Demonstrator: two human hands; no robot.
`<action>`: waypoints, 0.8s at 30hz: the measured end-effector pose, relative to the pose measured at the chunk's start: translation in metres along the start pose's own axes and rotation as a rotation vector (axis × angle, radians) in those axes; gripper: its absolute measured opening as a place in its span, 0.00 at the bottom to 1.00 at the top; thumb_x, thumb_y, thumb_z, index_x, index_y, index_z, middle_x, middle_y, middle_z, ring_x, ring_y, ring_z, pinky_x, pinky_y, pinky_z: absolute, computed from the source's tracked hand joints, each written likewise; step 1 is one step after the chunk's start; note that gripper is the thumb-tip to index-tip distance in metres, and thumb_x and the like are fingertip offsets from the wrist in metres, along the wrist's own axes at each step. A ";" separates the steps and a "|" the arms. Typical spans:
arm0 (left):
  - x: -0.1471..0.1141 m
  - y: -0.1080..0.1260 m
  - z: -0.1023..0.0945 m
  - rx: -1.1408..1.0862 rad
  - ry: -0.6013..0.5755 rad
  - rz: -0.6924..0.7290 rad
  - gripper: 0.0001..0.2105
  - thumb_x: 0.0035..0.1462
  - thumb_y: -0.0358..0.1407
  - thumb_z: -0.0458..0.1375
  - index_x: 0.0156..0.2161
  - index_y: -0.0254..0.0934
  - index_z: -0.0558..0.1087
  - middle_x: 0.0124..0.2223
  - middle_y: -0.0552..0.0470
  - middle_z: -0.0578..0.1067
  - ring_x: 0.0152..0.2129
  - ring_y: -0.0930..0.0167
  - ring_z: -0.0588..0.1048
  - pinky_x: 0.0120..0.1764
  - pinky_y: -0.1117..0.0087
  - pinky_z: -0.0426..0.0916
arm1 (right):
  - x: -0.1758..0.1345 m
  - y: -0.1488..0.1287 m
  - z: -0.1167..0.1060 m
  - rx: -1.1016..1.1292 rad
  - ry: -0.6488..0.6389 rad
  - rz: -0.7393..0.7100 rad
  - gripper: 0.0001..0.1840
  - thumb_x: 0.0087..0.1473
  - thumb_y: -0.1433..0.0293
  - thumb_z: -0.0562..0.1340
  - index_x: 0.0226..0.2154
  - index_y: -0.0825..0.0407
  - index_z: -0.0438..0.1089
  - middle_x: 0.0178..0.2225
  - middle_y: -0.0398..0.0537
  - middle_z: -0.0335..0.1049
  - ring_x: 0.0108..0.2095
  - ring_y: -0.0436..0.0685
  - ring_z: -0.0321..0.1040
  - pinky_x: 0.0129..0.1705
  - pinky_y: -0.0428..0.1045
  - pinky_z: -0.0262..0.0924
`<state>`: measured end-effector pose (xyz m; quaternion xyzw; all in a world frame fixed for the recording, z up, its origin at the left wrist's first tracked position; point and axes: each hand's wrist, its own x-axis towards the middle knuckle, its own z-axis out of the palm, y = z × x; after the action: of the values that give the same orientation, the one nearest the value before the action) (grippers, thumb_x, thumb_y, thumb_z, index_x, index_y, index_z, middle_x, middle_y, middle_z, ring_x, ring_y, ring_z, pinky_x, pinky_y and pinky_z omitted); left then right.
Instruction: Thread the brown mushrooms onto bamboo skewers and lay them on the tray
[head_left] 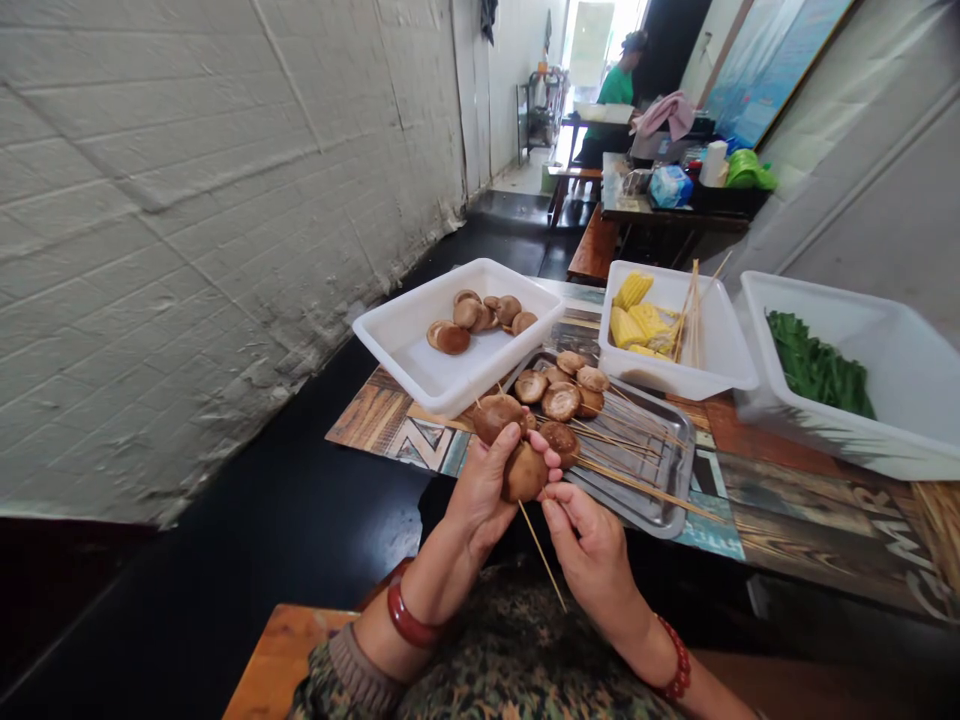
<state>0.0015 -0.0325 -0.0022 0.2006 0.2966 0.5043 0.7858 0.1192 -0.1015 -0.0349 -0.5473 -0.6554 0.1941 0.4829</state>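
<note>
My left hand (487,480) is closed around two brown shiitake mushrooms, the upper mushroom (498,418) and the lower mushroom (524,472), threaded one behind the other. Two thin points poke out past the upper cap. One bamboo skewer (543,556) sticks out below the lower cap, towards my lap. At that cap's right edge, my right hand (589,540) pinches what appears to be a second skewer, mostly hidden by the fingers. Just beyond, a metal tray (667,505) carries several skewered mushrooms (561,402), their sticks pointing right.
Loose mushrooms (469,313) lie in a white tub (397,345) at the back left. Another tub (675,377) holds corn pieces (634,325) and upright skewers (694,315). Green leaves (817,365) fill part of a right-hand tub (915,350). A person in green (616,85) sits far back.
</note>
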 end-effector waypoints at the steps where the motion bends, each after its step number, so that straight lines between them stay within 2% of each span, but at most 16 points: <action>1: 0.000 -0.001 0.000 0.002 0.013 -0.001 0.16 0.50 0.40 0.68 0.39 0.34 0.71 0.29 0.53 0.76 0.24 0.70 0.78 0.30 0.68 0.77 | -0.001 0.000 0.000 0.004 0.002 -0.002 0.10 0.63 0.70 0.55 0.36 0.50 0.72 0.29 0.46 0.79 0.28 0.54 0.77 0.31 0.45 0.69; 5: 0.001 0.001 0.001 -0.003 0.047 -0.011 0.15 0.49 0.40 0.69 0.35 0.32 0.71 0.28 0.52 0.76 0.23 0.71 0.77 0.29 0.69 0.76 | -0.005 0.000 0.002 0.040 0.017 -0.001 0.11 0.63 0.71 0.56 0.39 0.51 0.75 0.33 0.49 0.81 0.33 0.56 0.79 0.35 0.46 0.73; 9: 0.002 0.005 0.002 -0.006 0.011 0.039 0.12 0.51 0.39 0.67 0.35 0.32 0.72 0.27 0.53 0.76 0.23 0.71 0.77 0.29 0.70 0.75 | -0.009 0.000 0.002 0.098 0.016 0.009 0.13 0.62 0.71 0.56 0.44 0.52 0.76 0.40 0.51 0.82 0.38 0.57 0.80 0.41 0.48 0.74; 16: 0.001 0.005 0.002 -0.013 0.025 0.032 0.13 0.50 0.39 0.68 0.37 0.32 0.73 0.28 0.52 0.76 0.24 0.70 0.77 0.30 0.68 0.76 | -0.009 0.000 -0.002 0.128 -0.047 0.072 0.16 0.63 0.69 0.56 0.45 0.52 0.77 0.40 0.51 0.82 0.38 0.60 0.81 0.42 0.52 0.76; 20: -0.001 0.005 0.001 0.002 0.017 0.047 0.16 0.50 0.39 0.67 0.42 0.34 0.71 0.30 0.52 0.76 0.25 0.70 0.77 0.30 0.67 0.76 | -0.008 0.002 -0.002 0.101 -0.051 0.056 0.15 0.63 0.67 0.55 0.44 0.51 0.77 0.36 0.50 0.82 0.31 0.57 0.80 0.36 0.50 0.76; 24: -0.007 0.006 0.005 0.032 0.001 0.094 0.20 0.50 0.39 0.67 0.46 0.36 0.69 0.30 0.53 0.75 0.25 0.68 0.78 0.31 0.66 0.76 | -0.011 0.007 -0.002 0.051 -0.054 0.014 0.14 0.64 0.67 0.55 0.42 0.52 0.75 0.24 0.45 0.78 0.19 0.52 0.72 0.26 0.46 0.71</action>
<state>-0.0012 -0.0365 0.0065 0.2268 0.2952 0.5359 0.7578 0.1243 -0.1097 -0.0443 -0.5340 -0.6592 0.2289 0.4774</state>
